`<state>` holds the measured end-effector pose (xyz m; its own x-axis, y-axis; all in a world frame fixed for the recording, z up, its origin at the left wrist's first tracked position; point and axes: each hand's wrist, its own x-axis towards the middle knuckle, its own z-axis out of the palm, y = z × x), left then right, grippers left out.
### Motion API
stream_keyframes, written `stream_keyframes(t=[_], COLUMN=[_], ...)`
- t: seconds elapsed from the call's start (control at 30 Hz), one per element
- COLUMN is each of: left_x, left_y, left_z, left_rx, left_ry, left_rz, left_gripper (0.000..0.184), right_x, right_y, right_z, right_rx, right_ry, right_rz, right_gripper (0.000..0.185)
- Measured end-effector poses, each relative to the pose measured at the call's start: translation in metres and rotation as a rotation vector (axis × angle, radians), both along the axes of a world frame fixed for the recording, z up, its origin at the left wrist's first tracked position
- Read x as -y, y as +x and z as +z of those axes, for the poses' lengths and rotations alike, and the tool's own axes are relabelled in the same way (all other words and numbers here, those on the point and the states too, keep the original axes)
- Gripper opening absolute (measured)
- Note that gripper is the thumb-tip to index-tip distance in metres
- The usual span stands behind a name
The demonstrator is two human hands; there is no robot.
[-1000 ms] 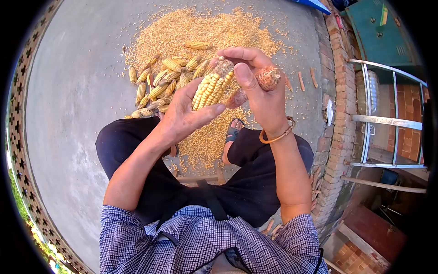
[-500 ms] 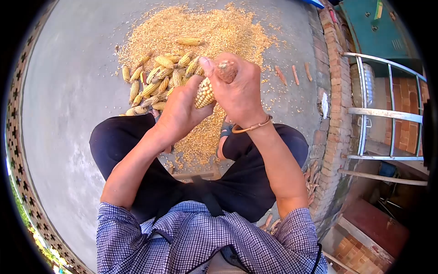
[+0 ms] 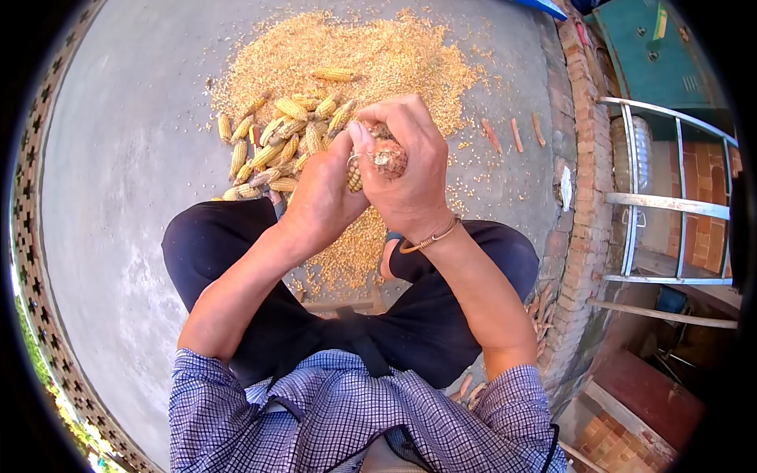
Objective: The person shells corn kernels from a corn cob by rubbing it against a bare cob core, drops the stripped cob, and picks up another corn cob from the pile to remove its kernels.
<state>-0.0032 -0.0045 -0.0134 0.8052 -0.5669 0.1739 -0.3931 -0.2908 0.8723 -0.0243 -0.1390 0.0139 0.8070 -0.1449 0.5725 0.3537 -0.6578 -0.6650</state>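
Observation:
In front of me my right hand [image 3: 418, 177] is closed around a bare, reddish corn cob [image 3: 390, 160], whose rough end pokes out by the thumb. My left hand [image 3: 317, 193] grips an ear of corn [image 3: 354, 176], mostly hidden behind both hands; only a small patch of yellow kernels shows. The cob presses close against the ear, and the two hands touch. Just beyond them a heap of unshelled corn ears [image 3: 289, 126] lies on the ground. Loose kernels [image 3: 347, 251] are spread between my feet.
A wide bed of shelled kernels [image 3: 315, 43] covers the concrete floor [image 3: 118, 197] beyond the heap. Several bare cobs [image 3: 516, 134] lie to the right, near a low brick edge [image 3: 587, 181]. A metal railing [image 3: 678, 205] stands farther right.
My right hand has turned and its fingers have lifted slightly, with the cob's end now lower. Less of the ear's kernels shows between the hands. The view has shifted slightly.

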Motion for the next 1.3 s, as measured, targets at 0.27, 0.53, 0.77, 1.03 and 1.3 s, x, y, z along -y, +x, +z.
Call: stream_keyframes(t=[0.27, 0.53, 0.77, 1.03, 1.3], left_x=[-0.002, -0.008, -0.014, -0.019, -0.018], left_y=[0.002, 0.003, 0.001, 0.004, 0.005], left_z=[0.005, 0.028, 0.038, 0.038, 0.041], left_rx=[0.027, -0.424, -0.878, -1.007, -0.815], left_ry=[0.147, -0.216, -0.483, -0.589, -0.541], left_rz=[0.009, -0.1, -0.201, -0.24, -0.223], left_gripper=[0.047, 0.066, 0.065, 0.063, 0.064], right_x=[0.006, 0.035, 0.034, 0.035, 0.033], right_y=[0.006, 0.004, -0.004, -0.004, -0.004], right_z=[0.0, 0.02, 0.03, 0.029, 0.03], right_rx=[-0.214, -0.413, -0.437, -0.387, -0.389], right_ry=[0.321, 0.903, 0.889, 0.798, 0.742], right_rz=[-0.086, 0.231, 0.314, 0.436, 0.536], right_gripper=[0.02, 0.034, 0.029, 0.035, 0.044])
